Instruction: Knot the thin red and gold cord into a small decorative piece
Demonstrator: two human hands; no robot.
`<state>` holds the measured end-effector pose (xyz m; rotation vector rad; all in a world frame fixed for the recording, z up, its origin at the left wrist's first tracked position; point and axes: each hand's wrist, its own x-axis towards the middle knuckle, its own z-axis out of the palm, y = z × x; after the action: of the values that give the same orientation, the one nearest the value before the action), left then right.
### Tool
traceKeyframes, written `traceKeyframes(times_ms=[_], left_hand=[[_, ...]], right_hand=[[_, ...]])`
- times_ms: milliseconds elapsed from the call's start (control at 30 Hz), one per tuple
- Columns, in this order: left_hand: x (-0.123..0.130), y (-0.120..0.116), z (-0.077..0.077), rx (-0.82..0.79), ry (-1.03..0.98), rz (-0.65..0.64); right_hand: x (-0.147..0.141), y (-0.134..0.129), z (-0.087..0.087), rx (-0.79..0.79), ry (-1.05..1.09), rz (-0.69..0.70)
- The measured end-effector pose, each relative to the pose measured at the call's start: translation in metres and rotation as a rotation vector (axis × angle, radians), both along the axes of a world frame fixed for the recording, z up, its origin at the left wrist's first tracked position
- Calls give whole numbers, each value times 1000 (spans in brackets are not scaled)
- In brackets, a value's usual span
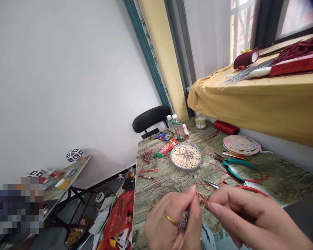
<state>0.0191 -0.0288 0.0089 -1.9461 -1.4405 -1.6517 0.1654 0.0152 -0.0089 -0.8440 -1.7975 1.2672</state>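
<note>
My left hand (pixel 176 218), with a gold ring on one finger, pinches one end of a small reddish-gold knotted cord (pixel 202 198) between thumb and forefinger. Its other end is gripped by the fingertips of my right hand (pixel 246 213). Both hands hover over the near part of the table. Just beyond them lies a pointed metal tool (pixel 211 183), partly hidden by my right hand. Loose red cord (pixel 219 169) runs around teal-handled pliers (pixel 237 166). Farther off sits a shallow woven basket (pixel 173 158) holding a tangle of thin, silvery strands (pixel 187 152).
On the wood-patterned table (pixel 163 173) are a red tube (pixel 168 147), plastic bottles (pixel 178 128), a glass jar (pixel 200 121), a red thread spool (pixel 226 127) and a round pale mat (pixel 242 144). A black chair (pixel 153 118) stands behind. A yellow-draped ledge (pixel 255 100) overhangs the right side.
</note>
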Motion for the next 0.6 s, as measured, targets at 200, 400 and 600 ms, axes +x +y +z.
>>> traceKeyframes(times_ms=[200,400,600], left_hand=[[10,-1,-5,-15,-219,-3],[11,-6,-7,-325,-479,-54],[11,-2,3,-389,-497,-38]], right_hand=[[-1,2,12,-437,119,104],[-2,-1,27,-438,107,-2],[-2,-5,10,-166,18,-136]])
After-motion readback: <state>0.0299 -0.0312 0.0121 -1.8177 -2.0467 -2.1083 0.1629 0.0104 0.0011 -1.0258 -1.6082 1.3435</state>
